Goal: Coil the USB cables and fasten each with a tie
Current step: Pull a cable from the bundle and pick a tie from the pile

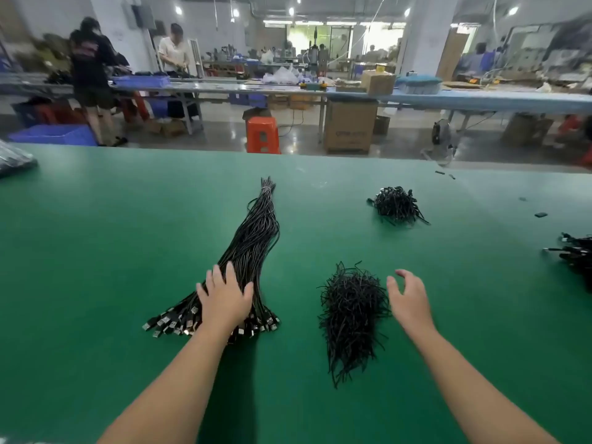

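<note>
Left hand [224, 299] lies flat, fingers straight, on the glossy black USB cable bundle [256, 238]; right hand [408, 298], loosely curled and holding nothing, hovers beside the wiry twist-tie heap [350, 312].

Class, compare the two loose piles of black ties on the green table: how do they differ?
The near tie pile looks larger and spreads long toward the person; the far tie pile looks smaller and rounder. The near pile lies beside the right hand; the far pile has no hand near it. Both are black tangled strips.
</note>
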### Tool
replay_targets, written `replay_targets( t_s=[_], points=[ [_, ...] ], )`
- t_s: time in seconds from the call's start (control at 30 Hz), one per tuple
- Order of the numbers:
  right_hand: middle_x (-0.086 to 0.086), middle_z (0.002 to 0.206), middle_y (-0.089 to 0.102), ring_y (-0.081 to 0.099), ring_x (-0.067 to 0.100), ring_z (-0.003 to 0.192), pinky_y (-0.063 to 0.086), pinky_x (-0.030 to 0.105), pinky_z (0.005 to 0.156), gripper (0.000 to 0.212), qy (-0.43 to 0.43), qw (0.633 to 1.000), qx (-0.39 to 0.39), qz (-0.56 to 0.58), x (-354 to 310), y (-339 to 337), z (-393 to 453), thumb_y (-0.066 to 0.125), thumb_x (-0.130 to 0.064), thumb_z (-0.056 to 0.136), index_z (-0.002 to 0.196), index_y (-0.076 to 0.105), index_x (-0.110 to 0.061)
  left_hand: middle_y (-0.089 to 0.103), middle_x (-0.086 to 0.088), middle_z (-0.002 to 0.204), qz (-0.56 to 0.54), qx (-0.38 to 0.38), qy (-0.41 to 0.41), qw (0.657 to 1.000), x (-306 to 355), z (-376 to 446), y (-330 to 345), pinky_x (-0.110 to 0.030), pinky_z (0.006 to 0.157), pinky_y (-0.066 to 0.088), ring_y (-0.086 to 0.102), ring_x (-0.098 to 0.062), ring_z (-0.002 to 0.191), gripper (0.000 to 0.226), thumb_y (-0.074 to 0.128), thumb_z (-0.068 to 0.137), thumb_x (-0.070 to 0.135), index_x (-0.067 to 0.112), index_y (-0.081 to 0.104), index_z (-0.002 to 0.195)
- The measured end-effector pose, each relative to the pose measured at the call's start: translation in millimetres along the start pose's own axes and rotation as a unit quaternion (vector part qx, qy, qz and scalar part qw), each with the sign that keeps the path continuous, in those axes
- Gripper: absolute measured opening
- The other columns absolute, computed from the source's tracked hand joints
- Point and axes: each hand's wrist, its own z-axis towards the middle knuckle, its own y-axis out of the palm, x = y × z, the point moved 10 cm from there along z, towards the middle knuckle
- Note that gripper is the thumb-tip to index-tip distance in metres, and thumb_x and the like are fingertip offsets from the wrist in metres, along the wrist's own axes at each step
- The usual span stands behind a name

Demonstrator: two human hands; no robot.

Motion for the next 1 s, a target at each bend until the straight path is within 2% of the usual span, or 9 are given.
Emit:
replay_targets(
  t_s=[0.13,0.23,0.47,0.57,0.63,0.7,0.77,0.87,1.0],
  points=[
    [0.005,0.154,0.044,0.037,0.027,0.143,0.024,0.049,0.120,0.054,0.090,0.994,-0.030,-0.060,49,27,-7,0.035,-0.049,0.105,0.148,0.043,-0.017,0.016,-0.012,0.165,0.054,-0.055,-0.034,0.996,-21,4,27,-0.050,0.122,0.012,0.013,-0.027,0.152,0.079,0.025,0.099,0.060,0.012,0.011,0.159],
    [0.002,0.151,0.048,0.036,0.025,0.144,0.018,0.047,0.122,0.052,0.078,0.994,-0.015,-0.069,59,34,-8,0.034,-0.052,0.105,0.144,0.048,-0.020,0.020,-0.013,0.164,0.069,-0.062,-0.031,0.995,-16,6,27,-0.048,0.122,0.016,0.017,-0.027,0.151,0.073,0.024,0.101,0.056,0.011,0.018,0.158],
    [0.003,0.154,0.044,0.029,0.025,0.147,0.023,0.050,0.121,0.051,0.091,0.994,-0.027,-0.047,66,33,-8,0.033,-0.051,0.105,0.145,0.047,-0.023,0.038,-0.010,0.156,0.039,-0.005,-0.003,0.999,-12,3,19,-0.043,0.117,0.026,0.031,-0.023,0.146,0.054,0.033,0.104,0.040,0.011,0.043,0.148],
    [0.001,0.156,0.043,0.025,0.022,0.150,0.017,0.045,0.123,0.052,0.075,0.994,-0.029,-0.070,61,34,-10,0.032,-0.051,0.105,0.145,0.048,-0.022,0.060,-0.012,0.129,-0.024,0.047,0.015,0.999,-11,-1,9,-0.037,0.100,0.044,0.054,-0.024,0.119,0.035,0.051,0.100,0.028,0.005,0.062,0.124],
    [0.000,0.156,0.043,0.023,0.019,0.151,0.012,0.041,0.123,0.054,0.058,0.993,-0.033,-0.093,55,35,-11,0.031,-0.052,0.105,0.145,0.048,-0.021,0.061,-0.010,0.111,-0.056,0.050,0.009,0.997,-12,-1,4,-0.033,0.082,0.050,0.057,-0.020,0.095,0.020,0.057,0.097,0.024,0.006,0.063,0.105],
    [-0.001,0.157,0.041,0.021,0.018,0.151,0.010,0.040,0.124,0.057,0.052,0.992,-0.039,-0.105,53,37,-13,0.030,-0.056,0.103,0.146,0.047,-0.021,0.056,-0.007,0.102,-0.045,0.033,0.002,0.998,-12,2,0,-0.030,0.066,0.048,0.055,-0.018,0.079,0.015,0.057,0.097,0.023,0.009,0.058,0.092],
    [-0.001,0.157,0.040,0.020,0.017,0.152,0.009,0.040,0.125,0.059,0.053,0.993,-0.043,-0.101,54,36,-13,0.029,-0.058,0.103,0.147,0.046,-0.022,0.052,-0.004,0.095,0.018,0.021,0.000,1.000,-11,6,-8,-0.030,0.061,0.044,0.054,-0.017,0.073,0.019,0.057,0.097,0.026,0.012,0.053,0.085],
    [-0.001,0.158,0.040,0.020,0.017,0.152,0.009,0.040,0.125,0.058,0.053,0.993,-0.049,-0.092,54,35,-13,0.030,-0.057,0.103,0.147,0.045,-0.022,0.044,-0.001,0.088,0.144,0.031,0.015,0.989,-1,11,-27,-0.030,0.066,0.043,0.048,-0.020,0.079,0.024,0.058,0.093,0.029,0.015,0.048,0.077],
    [-0.001,0.157,0.041,0.020,0.017,0.152,0.008,0.040,0.124,0.057,0.050,0.994,-0.053,-0.087,52,35,-13,0.032,-0.057,0.103,0.146,0.046,-0.022,0.057,0.001,0.073,0.096,-0.027,-0.011,0.995,0,21,-31,-0.026,0.051,0.038,0.053,-0.016,0.061,0.029,0.058,0.097,0.039,0.016,0.049,0.082]
  ],
)
